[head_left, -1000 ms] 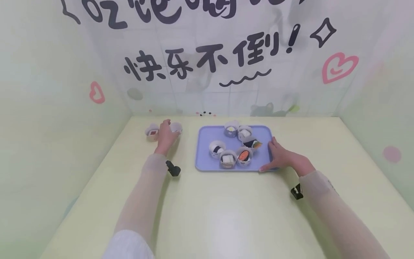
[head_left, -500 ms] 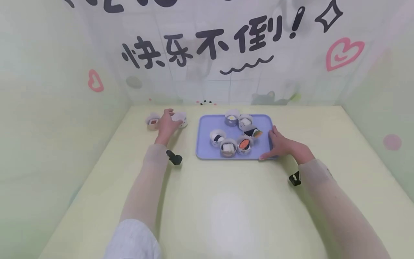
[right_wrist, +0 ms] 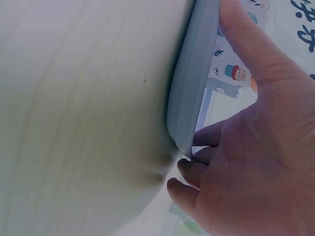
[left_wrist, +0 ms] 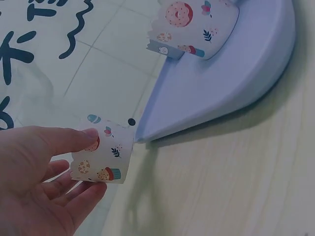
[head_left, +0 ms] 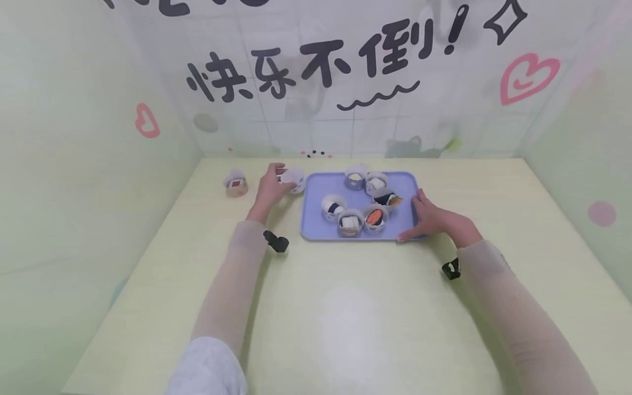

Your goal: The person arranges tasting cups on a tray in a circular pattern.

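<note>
My left hand (head_left: pixel 271 187) pinches a small printed paper cup (left_wrist: pixel 106 152) between thumb and fingers, just left of the blue tray (head_left: pixel 316 229). Donuts and cupcakes decorate the cup; its contents are hidden. At the tray's right end, my right hand (head_left: pixel 434 218) holds the rim, thumb near the front corner and fingers farther back along the side. Several paper cups stand on the tray, among them one with orange-topped sushi (head_left: pixel 375 217), one with a white block (head_left: pixel 350 223) and one with a black-banded white roll (head_left: pixel 334 208). A dark seaweed roll (head_left: pixel 385 198) sits behind them.
Another paper cup (head_left: pixel 237 185) with a brown-topped white piece stands at the back left of the pale wooden table (head_left: pixel 345 307). Walls with lettering and pink hearts (head_left: pixel 529 79) enclose the back and sides.
My left hand has moved right with its paper cup, away from the brown-topped one and close to the tray. The right hand stays at the tray's edge. The head view has tilted down slightly.
</note>
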Demonstrator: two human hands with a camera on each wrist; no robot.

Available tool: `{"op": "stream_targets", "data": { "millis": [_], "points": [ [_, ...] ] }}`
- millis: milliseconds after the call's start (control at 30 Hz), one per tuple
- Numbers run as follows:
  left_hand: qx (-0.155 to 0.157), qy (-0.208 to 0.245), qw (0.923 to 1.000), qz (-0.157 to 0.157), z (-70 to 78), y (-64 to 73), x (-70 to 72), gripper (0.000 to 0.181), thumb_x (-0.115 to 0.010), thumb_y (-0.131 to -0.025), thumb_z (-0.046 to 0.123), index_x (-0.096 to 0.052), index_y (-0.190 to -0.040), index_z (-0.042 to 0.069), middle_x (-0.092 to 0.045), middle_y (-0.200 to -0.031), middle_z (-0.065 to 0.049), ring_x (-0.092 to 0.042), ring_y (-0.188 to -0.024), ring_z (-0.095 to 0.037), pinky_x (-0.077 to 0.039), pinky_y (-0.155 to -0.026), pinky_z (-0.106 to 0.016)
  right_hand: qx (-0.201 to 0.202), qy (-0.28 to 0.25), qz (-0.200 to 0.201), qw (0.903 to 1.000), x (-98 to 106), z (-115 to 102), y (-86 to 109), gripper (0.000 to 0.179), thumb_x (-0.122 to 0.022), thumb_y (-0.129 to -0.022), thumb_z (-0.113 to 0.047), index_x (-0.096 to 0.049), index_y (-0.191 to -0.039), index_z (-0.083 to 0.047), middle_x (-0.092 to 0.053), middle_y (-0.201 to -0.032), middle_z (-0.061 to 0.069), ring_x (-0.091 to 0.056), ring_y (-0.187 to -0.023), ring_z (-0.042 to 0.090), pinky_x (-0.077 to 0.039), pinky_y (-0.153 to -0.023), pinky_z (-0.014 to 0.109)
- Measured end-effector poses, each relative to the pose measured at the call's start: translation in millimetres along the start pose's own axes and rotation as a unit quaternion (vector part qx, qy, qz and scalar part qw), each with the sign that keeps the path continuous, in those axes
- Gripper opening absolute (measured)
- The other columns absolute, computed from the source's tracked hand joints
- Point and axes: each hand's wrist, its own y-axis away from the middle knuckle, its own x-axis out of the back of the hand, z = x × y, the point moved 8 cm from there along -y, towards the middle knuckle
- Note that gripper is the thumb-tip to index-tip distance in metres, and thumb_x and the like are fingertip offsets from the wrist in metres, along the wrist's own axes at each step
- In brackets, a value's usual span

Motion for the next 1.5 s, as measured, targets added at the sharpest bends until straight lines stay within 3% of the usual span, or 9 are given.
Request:
{"op": "stream_targets", "data": {
  "millis": [400,633,900,1167,1500],
  "points": [
    [-0.021,0.009,0.9991,-0.035,20.7,-2.1,-26.2,0.067,-0.072,-0.091,0.016,-0.037,-0.147,0.006,-0.047,-0.152,-0.016,-0.045,-0.14,-0.033,-0.039,-0.118,-0.042,-0.005,-0.006,0.0,1.0,5,2,-1.4,0.137,-0.081,-0.075,-0.056,0.007,-0.149,0.019,0.024,-0.155,0.04,0.013,-0.147,0.054,-0.004,-0.123,0.063],
    [-0.021,0.005,0.9984,-0.053,22.5,1.1,-42.9,0.065,-0.072,-0.091,0.016,-0.039,-0.146,0.007,-0.047,-0.151,-0.015,-0.046,-0.14,-0.033,-0.04,-0.118,-0.042,-0.01,-0.009,-0.002,0.9999,0,4,2.4,0.137,-0.081,-0.075,-0.056,0.007,-0.149,0.019,0.024,-0.154,0.04,0.012,-0.147,0.055,-0.004,-0.123,0.062],
    [-0.042,-0.005,0.996,-0.078,27.1,1.6,-57.8,0.065,-0.073,-0.09,0.013,-0.04,-0.145,0.005,-0.049,-0.149,-0.017,-0.049,-0.137,-0.034,-0.042,-0.116,-0.043,-0.004,-0.006,0.0,1.0,-1,2,1.2,0.138,-0.081,-0.075,-0.056,0.006,-0.148,0.021,0.023,-0.154,0.041,0.011,-0.147,0.056,-0.005,-0.123,0.063],
    [-0.065,-0.027,0.9912,-0.112,32.7,4.6,-66.7,0.063,-0.074,-0.089,0.014,-0.043,-0.143,0.005,-0.049,-0.149,-0.016,-0.048,-0.137,-0.035,-0.04,-0.118,-0.044,0.002,0.001,0.005,1.0,0,1,-0.7,0.136,-0.081,-0.075,-0.056,0.005,-0.148,0.021,0.022,-0.154,0.042,0.01,-0.147,0.055,-0.006,-0.123,0.062],
    [-0.1,-0.064,0.9796,-0.162,39.2,6.4,-77.2,0.056,-0.069,-0.092,0.013,-0.05,-0.145,0.012,-0.048,-0.153,-0.011,-0.045,-0.14,-0.034,-0.037,-0.119,-0.046,0.001,0.006,0.007,1.0,2,2,-1.4,0.136,-0.081,-0.075,-0.056,0.003,-0.149,0.021,0.021,-0.154,0.042,0.009,-0.147,0.056,-0.007,-0.123,0.062]
  ]
}}
